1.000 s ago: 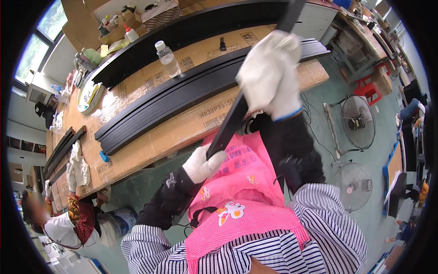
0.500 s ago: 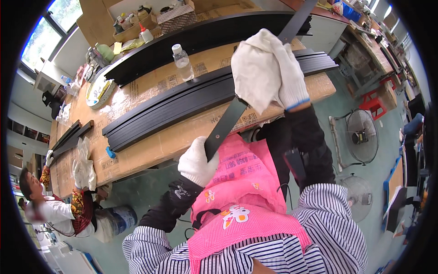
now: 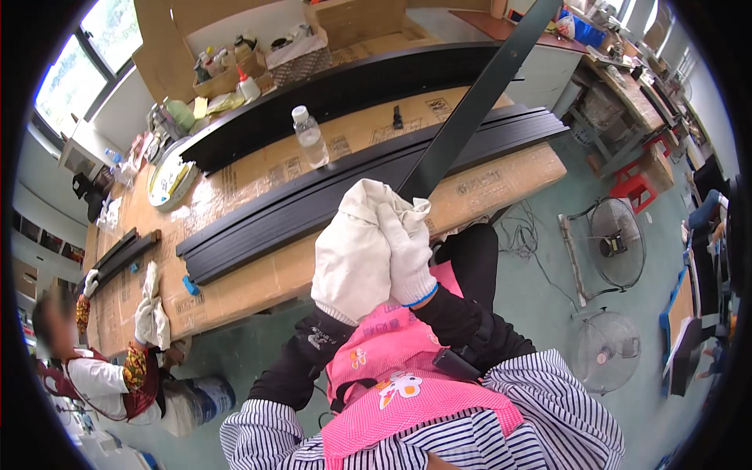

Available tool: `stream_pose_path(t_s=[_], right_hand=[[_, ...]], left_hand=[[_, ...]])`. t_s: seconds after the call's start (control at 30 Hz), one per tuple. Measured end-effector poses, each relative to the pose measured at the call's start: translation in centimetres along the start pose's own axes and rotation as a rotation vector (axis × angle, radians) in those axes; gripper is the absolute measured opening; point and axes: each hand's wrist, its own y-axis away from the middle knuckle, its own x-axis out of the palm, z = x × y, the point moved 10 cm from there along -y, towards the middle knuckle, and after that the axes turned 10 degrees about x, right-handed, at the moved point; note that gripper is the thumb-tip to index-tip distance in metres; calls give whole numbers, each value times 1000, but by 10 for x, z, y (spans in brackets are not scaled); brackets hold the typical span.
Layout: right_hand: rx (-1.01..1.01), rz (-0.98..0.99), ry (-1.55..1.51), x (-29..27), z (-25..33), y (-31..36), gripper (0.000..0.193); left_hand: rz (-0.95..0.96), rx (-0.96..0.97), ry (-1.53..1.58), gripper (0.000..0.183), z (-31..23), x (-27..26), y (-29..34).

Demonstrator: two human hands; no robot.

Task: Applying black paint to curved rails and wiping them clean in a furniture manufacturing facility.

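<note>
A long flat black strip (image 3: 476, 117) slants up and away to the right from my hands. My right hand (image 3: 411, 262), in a white knit glove, is closed on a white cloth (image 3: 356, 231) folded around the strip's near end. My left hand (image 3: 335, 301), also gloved, is at that same end; the cloth hides most of it and its fingers. Both hands are together in front of the pink apron. Beyond them, a stack of black grooved profiles (image 3: 266, 227) lies along the cardboard-covered table (image 3: 235, 301).
A clear bottle (image 3: 311, 139) stands behind the profiles, near another long black panel (image 3: 313, 94). A small black piece (image 3: 398, 117) lies between them. At the left, a co-worker (image 3: 102, 376) handles black strips and a cloth. Floor fans (image 3: 615, 239) stand at the right.
My right hand has slid with the cloth down the strip, from its far part to my left hand. More of the strip's far length now shows, with the small black piece on the table uncovered.
</note>
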Motion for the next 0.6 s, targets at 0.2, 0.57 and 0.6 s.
stream_pose_path(t_s=[0.2, 0.57, 0.6], right_hand=[[-432, 276, 291, 55, 184, -12, 50], [-181, 840, 321, 197, 279, 40, 42], [-162, 841, 315, 205, 267, 50, 42]], left_hand=[[347, 74, 54, 64, -27, -26, 12], [-149, 579, 601, 71, -103, -188, -169], [-94, 587, 762, 66, -123, -198, -174]])
